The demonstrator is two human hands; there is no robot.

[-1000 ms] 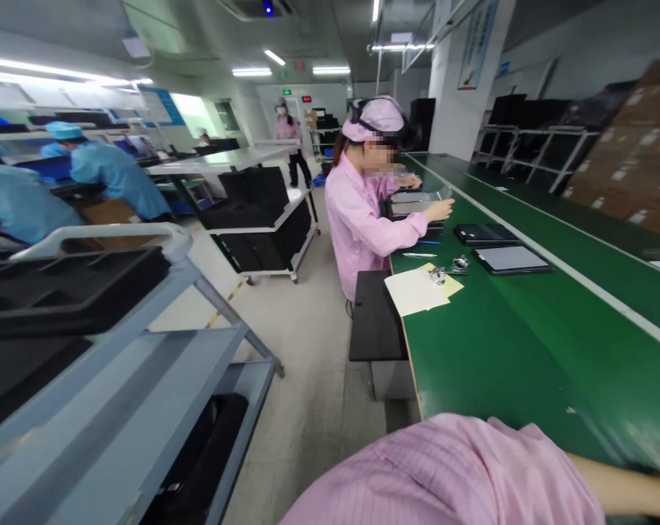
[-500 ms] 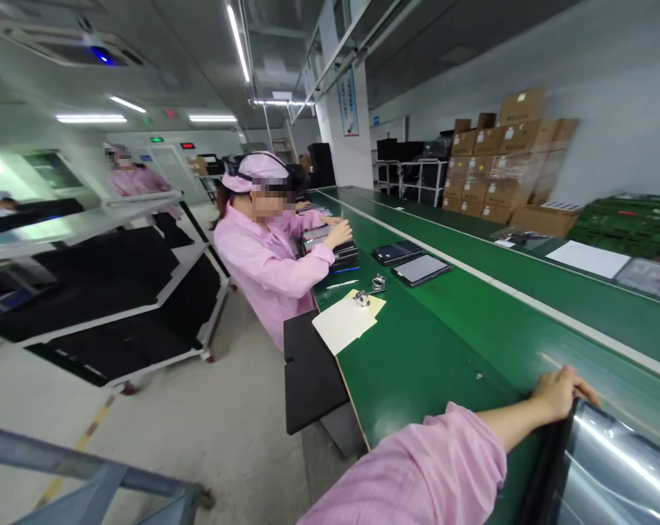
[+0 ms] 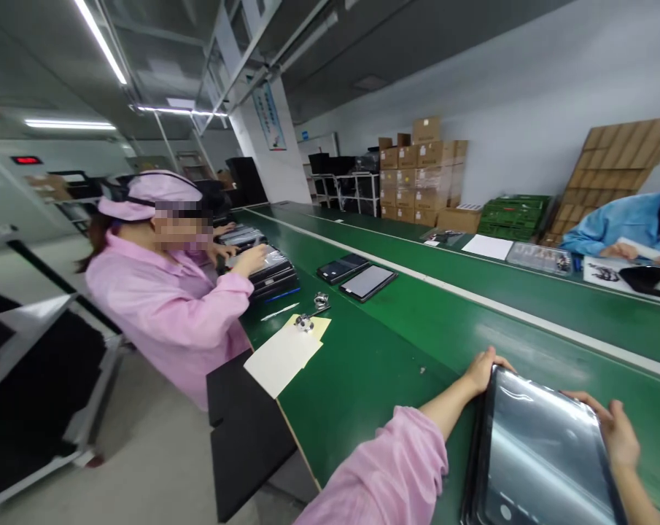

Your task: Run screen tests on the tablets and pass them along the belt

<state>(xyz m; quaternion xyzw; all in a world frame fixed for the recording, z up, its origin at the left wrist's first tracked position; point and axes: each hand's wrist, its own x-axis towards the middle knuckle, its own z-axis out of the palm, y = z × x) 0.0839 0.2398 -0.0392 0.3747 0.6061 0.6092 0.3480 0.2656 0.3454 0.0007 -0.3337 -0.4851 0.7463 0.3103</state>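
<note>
A stack of black flat tablets lies at the lower right, its top one covered by a shiny screen that reflects the lights. My left hand grips the stack's far left corner, fingers bent over the far edge. On the other side, my right hand holds the right edge near the far corner, fingers reaching over the top. How many tablets are stacked I cannot make out. Farther up the green bench lie a tablet with a grey screen and a dark tablet, apart from my hands.
Paper sheets lie near the bench's left edge, with shiny metal pieces on them. A co-worker in pink handles a pile of tablets. Across the bench sits a person in blue. A black board juts out at left.
My view has swung right, so scene items sit farther left. My right hand has come into view on the tablet stack; my left hand keeps its hold at the corner.
</note>
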